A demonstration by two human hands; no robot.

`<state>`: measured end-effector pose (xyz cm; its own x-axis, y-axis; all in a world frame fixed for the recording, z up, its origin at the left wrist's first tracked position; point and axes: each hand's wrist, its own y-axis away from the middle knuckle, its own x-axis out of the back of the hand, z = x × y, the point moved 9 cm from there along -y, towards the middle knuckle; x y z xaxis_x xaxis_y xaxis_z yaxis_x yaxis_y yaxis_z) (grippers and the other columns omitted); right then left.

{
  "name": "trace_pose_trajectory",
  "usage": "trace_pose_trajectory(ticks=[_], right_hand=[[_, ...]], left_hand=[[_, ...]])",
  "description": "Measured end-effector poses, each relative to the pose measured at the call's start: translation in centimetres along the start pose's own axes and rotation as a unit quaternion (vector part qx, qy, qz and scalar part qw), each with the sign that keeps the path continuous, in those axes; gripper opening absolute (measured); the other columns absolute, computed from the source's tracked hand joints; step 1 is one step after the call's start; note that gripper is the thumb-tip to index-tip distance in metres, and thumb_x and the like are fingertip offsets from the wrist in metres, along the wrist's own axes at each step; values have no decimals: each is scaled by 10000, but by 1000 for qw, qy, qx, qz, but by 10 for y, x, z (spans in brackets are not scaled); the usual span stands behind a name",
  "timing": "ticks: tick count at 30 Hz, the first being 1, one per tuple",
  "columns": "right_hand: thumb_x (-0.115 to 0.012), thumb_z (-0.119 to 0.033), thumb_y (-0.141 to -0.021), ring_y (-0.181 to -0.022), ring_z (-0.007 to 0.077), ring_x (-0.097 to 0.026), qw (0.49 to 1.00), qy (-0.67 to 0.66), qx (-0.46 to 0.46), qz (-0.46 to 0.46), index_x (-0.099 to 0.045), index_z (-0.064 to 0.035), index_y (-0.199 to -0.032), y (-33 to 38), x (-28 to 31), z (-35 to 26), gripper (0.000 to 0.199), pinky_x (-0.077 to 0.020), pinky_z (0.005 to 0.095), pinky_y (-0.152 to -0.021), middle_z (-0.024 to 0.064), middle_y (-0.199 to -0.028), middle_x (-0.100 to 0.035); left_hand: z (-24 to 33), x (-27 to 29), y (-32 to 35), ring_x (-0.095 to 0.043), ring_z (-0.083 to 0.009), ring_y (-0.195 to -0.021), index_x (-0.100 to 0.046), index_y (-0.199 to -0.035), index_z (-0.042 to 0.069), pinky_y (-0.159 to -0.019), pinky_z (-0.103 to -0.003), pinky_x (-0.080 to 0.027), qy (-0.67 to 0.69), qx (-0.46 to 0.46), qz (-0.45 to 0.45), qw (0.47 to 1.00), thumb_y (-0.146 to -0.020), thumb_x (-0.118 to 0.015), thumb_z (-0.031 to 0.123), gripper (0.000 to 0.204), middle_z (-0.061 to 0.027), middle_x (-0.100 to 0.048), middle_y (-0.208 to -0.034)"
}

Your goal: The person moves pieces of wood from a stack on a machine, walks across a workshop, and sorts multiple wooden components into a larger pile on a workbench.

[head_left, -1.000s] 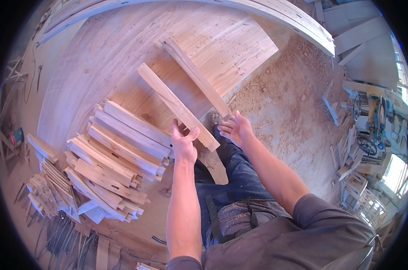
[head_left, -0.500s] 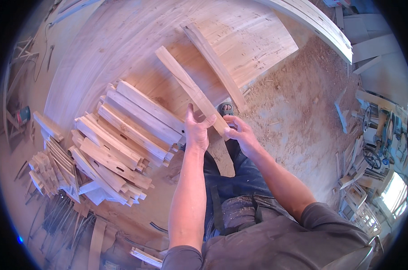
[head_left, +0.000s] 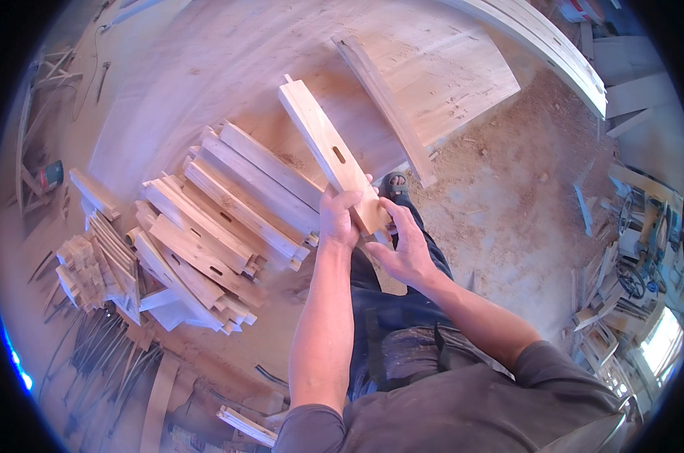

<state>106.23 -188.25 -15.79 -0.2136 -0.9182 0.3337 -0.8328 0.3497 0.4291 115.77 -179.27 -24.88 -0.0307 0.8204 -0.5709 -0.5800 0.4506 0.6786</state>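
Note:
A squared wooden rail (head_left: pixel 328 143) with a slot cut in its upper face and a small tenon at the far end slants away from me. My left hand (head_left: pixel 340 217) is closed round it close to its near end, thumb on top. Beside that end is my right hand (head_left: pixel 408 253), its fingers spread along the rail's right side and its thumb stretched out below the end. Left of my hands lies a stack of similar wooden rails (head_left: pixel 206 219), some slotted. A single rail (head_left: pixel 383 106) rests to the right, across the edge of a large wooden panel (head_left: pixel 462 83).
Wood dust and chips cover the floor (head_left: pixel 508 181). Thin rods (head_left: pixel 100 362) and offcuts lie at lower left, near a bundle of short wood pieces (head_left: pixel 85 272). Long pale boards (head_left: pixel 538 45) stand at far right, machinery with handwheels (head_left: pixel 632 279) below them.
The held rail has been turned over, so its slotted face now shows. My right hand has loosened from a pinch at its near end, fingers spreading. The view has shifted slightly.

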Motion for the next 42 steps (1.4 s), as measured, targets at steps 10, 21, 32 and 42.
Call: trace_pose_trajectory(ticks=[10,21,32,42], right_hand=[[-750,-164,-878,-1153,285,-670,987,-64,-101,-108,-544,18,-1373,-5,-2,46,565,-542,381,-981,188,-1281,-654],[-585,-181,-1010,-1130,285,-677,764,-581,-246,-135,-493,-2,-1414,-17,-51,63,451,-549,438,-1010,163,-1250,-651],[-344,-545,-1084,-930,307,-673,715,-629,-260,-159,-552,-72,-1334,-14,-63,66,573,-572,483,-833,168,-1086,-661],[-322,-518,-1090,-1105,306,-649,776,-548,-295,-100,-572,-81,-1365,-13,-57,89,574,-517,457,-1008,136,-1209,-661]], left_hand=[[29,19,44,-674,-247,-982,-574,-1305,-44,-941,-366,-534,-275,-62,41,959,-729,-630,9,581,-121,-685,-1110],[-9,-51,132,-334,-489,-1411,-379,-1476,-68,-1171,-533,-322,-607,-284,74,739,-833,-736,12,741,-301,-302,-1563],[-28,-22,143,-420,-378,-1403,-275,-1523,-133,-1178,-449,-350,-494,-185,135,839,-887,-790,205,885,-262,-356,-1518],[-14,-15,118,-561,-264,-1265,-454,-1444,-96,-1097,-389,-433,-468,-224,71,852,-911,-743,149,654,-200,-585,-1333]])
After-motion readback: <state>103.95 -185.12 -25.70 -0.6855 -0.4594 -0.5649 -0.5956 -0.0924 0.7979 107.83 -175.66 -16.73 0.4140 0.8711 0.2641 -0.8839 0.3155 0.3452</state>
